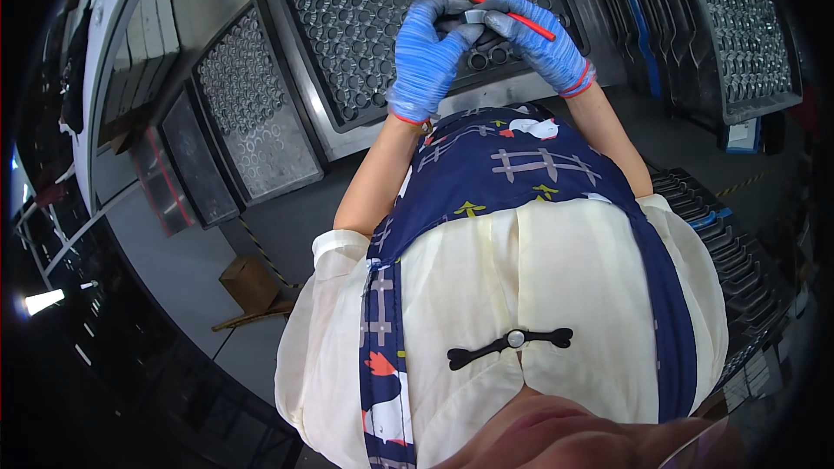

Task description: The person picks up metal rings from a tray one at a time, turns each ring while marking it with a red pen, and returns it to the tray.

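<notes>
Over a black tray (310,61) filled with many metal rings (347,52), my two hands meet, both in blue gloves with greyed fingertips. My left hand (426,61) is closed, its thumb and fingers pinching a small grey metal piece (473,16), seemingly a ring; the fingers hide most of it. My right hand (549,50) is closed too, with its fingertips at the same piece. A slim red pen (532,26) lies across the right fingers, its pointed end slanting up and left above the metal piece.
Another tray (278,156), partly covered with rings, stands to the left beside a dark tray (198,156). Stacked black trays (630,17) and a tray of shiny rings (738,26) are at the right. A cardboard box (249,285) sits lower left; more racked trays (725,243) stand lower right.
</notes>
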### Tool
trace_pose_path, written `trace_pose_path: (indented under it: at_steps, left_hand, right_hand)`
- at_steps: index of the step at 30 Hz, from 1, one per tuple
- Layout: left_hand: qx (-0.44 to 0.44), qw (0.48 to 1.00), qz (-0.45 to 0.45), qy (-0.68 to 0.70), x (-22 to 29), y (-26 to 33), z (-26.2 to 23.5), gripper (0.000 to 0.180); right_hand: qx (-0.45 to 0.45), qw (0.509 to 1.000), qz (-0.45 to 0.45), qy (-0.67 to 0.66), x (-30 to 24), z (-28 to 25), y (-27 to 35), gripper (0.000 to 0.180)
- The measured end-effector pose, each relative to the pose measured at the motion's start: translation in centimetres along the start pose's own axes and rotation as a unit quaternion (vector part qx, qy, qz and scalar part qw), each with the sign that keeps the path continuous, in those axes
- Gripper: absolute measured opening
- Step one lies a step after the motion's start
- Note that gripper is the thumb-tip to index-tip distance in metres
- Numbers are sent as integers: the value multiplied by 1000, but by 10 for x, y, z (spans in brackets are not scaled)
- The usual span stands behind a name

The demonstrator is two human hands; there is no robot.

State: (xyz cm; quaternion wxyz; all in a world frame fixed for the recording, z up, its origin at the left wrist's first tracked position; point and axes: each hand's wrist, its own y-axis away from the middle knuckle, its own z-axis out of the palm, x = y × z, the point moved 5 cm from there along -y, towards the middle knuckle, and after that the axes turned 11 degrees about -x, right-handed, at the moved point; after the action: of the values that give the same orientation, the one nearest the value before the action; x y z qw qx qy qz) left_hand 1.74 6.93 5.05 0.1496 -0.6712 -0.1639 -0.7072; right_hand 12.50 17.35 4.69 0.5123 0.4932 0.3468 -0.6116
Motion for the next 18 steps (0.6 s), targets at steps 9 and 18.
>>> trace_pose_path:
  at_steps: [9,18]
  left_hand:
    - [-13,1000,-14,4,-3,-2,4,30]
    - [-21,999,-27,27,1,-3,10,31]
  right_hand:
    - [22,998,-24,53,3,-7,4,29]
    - [38,997,-34,62,9,-13,6,30]
